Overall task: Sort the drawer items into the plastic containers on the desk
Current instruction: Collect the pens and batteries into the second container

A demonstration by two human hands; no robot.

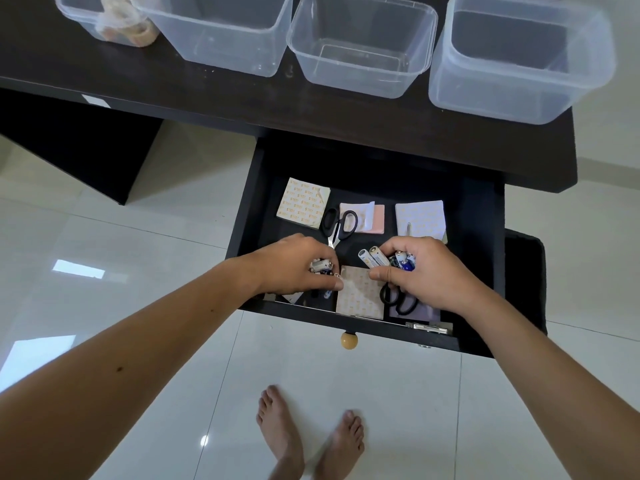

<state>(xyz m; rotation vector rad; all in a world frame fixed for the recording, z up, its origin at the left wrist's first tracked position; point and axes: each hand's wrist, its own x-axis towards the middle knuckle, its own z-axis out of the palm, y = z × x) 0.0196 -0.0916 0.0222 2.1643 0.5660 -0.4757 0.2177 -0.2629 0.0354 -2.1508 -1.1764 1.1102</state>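
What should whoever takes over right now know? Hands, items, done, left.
Left hand: fingers curled round batteries in the open drawer.
Right hand: fingers round more batteries; two loose batteries beside it.
In drawer: two scissors, several sticky-note pads.
Done: leftmost container holds tape rolls.
Left: the other three containers look empty; batteries, scissors and pads to sort.

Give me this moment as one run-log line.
left hand: grips batteries | right hand: grips batteries | both in drawer | scissors, notepads unsorted | three containers empty
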